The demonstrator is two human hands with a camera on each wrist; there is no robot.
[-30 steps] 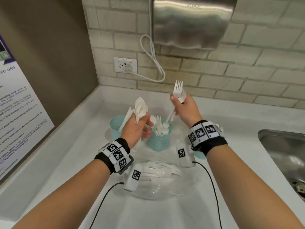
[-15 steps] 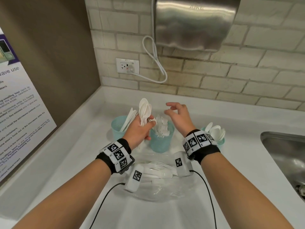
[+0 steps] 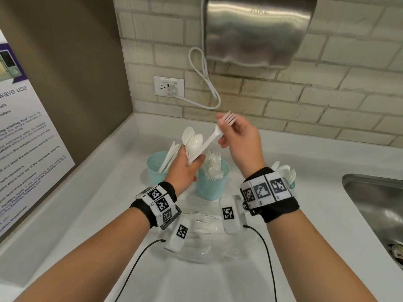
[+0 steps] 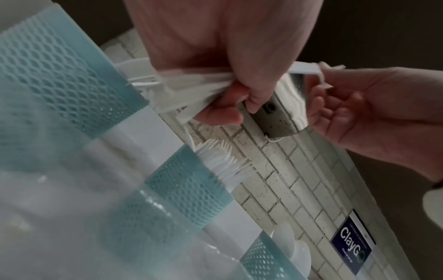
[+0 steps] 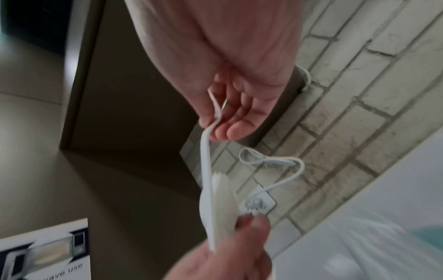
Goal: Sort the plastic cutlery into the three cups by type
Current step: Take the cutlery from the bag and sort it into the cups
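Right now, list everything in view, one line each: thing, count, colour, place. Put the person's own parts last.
mesh cups: three, teal, in a row on the counter; left holds knives, middle forks, right spoons.
fork: one, white, in the air, tines pinched by the right hand, handle still in the left grip.
spoons: a bunch, white, in the left hand.
clear bowl: one, transparent, near the counter edge, white cutlery inside.
counter: one, white.
sink: one, steel, far right.
hand dryer: one, steel, on the brick wall.
socket: one, white, cord plugged in.
poster: one, left wall.
left hand: grips the spoons.
right hand: pinches the fork.
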